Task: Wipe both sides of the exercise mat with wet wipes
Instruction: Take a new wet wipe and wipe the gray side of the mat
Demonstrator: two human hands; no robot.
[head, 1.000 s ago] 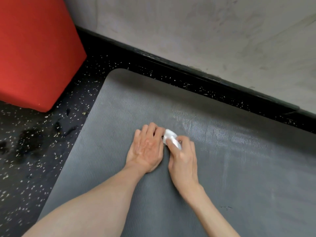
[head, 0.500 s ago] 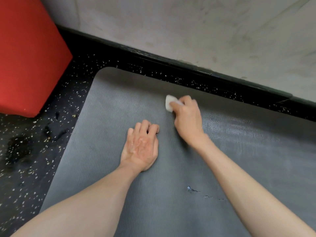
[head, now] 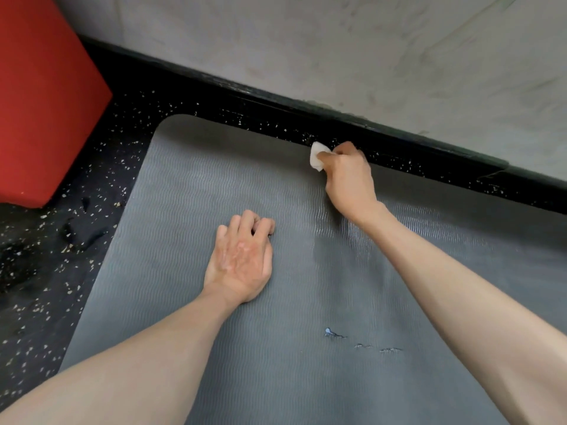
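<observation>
Wipe (head: 316, 157) is mostly hidden: only a white crumpled corner is seen sticking out left of the right hand (head: 349, 179); the rest is covered by the curled fingers. How much of it touches the mat (head: 214, 185) cannot be told. Right fingertips are hidden behind the knuckles.

Mat is cut off at the bottom and right frame edges; only the rounded far-left corner and two edges are seen. Both forearms are cut off at the bottom. Red block (head: 40, 102) is cut off at top and left.

Mat is grey, ribbed, laid flat on the floor (head: 46, 271), which is black with light specks. A narrow strip of floor is left between the mat's far edge and the black baseboard (head: 306, 113); a grey wall (head: 337, 47) is seen above it. Small tears (head: 333, 333) are seen in the mat near the right forearm. A darker, shiny streak (head: 331, 250) is seen below the right wrist.

Right hand: wipe is gripped at the mat's far edge, just beside the baseboard strip.

Left hand (head: 242, 262): laid palm down on the mat mid-width, fingers lightly bent, nothing held.
</observation>
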